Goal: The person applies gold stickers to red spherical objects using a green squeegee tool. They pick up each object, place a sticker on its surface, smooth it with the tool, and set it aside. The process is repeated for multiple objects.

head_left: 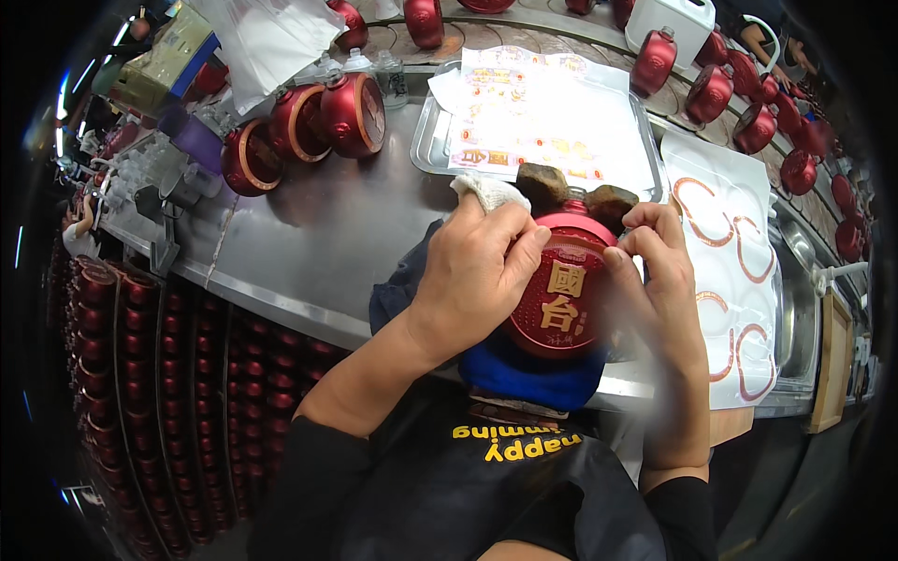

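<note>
A round, flat red bottle [592,325] with raised gold characters lies in front of me, its neck pointing away. Two brown blocks [543,184] flank the neck, and blue cloth [533,379] lies under the near end. My left hand [468,266] is closed around a folded white cloth [491,193], its thumb and forefinger at the bottle's upper left rim. At the upper right rim, the fingers of my right hand [662,271] are pinched together. Whatever may be between those fingertips is too small to make out.
Beyond the bottle stands a metal tray [432,131] with printed decal sheets [533,112]. To the right, a white sheet [739,187] carries curved red-orange strips. Several red bottles [353,114] stand back left; others line the conveyor [514,35]. Racks of red pieces [140,374] fill the lower left.
</note>
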### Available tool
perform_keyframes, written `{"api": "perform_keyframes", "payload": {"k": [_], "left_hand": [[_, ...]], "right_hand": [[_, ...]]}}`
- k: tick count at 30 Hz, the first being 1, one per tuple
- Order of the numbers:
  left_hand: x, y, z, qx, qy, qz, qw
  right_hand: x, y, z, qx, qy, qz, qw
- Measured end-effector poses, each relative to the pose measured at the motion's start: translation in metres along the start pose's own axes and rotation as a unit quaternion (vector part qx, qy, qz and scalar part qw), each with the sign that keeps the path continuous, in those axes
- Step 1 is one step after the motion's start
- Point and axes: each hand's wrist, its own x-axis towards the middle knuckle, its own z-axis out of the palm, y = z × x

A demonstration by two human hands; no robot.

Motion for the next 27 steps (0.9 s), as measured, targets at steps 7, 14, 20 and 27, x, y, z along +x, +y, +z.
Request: {"api": "perform_keyframes", "payload": {"k": [7,14,20,27], "left_hand": [[0.012,-0.017,0.014,0.049,0.029,0.023,0.998],[0.016,-0.022,0.022,0.04,0.038,0.007,0.998],[0.013,-0.024,0.021,0.025,0.032,-0.002,0.999],[0.013,-0.024,0.024,0.015,0.045,-0.005,0.999]], "right_hand": [[0.012,0.004,0.006,-0.018,0.016,0.004,1.0],[0.014,0.008,0.008,-0.037,0.027,0.008,0.999],[0.004,0.002,0.005,-0.077,0.045,-0.069,0.994],[-0.008,0.005,0.005,-0.137,-0.014,-0.08,0.987]]}}
